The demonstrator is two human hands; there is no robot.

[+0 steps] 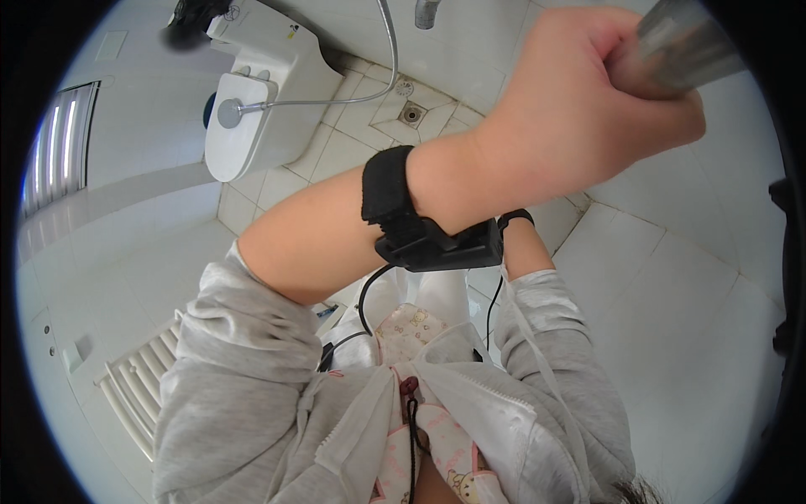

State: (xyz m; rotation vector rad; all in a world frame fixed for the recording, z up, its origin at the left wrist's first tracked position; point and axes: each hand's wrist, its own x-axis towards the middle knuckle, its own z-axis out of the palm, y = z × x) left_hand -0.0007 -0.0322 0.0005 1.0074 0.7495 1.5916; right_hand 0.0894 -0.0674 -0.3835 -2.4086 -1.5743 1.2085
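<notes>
My left hand (579, 109) is raised to the upper right, its forearm crossing in front of me. The fingers are wrapped round a shiny grey metal cylinder (684, 50), which runs out of the picture at the top right. Around that wrist sits a black strap (388, 189) with a black box-shaped device (449, 248) and a cable. My right forearm (529, 249) comes up from below, with a black band at its wrist. Behind the left wrist and the device, my right hand is hidden.
A white toilet (277, 92) stands at the upper left, with a round shower head (229, 113) over its lid and a hose (393, 50) trailing from it. The tiled floor has a drain (411, 115). On the left wall hangs a white ladder radiator (143, 378).
</notes>
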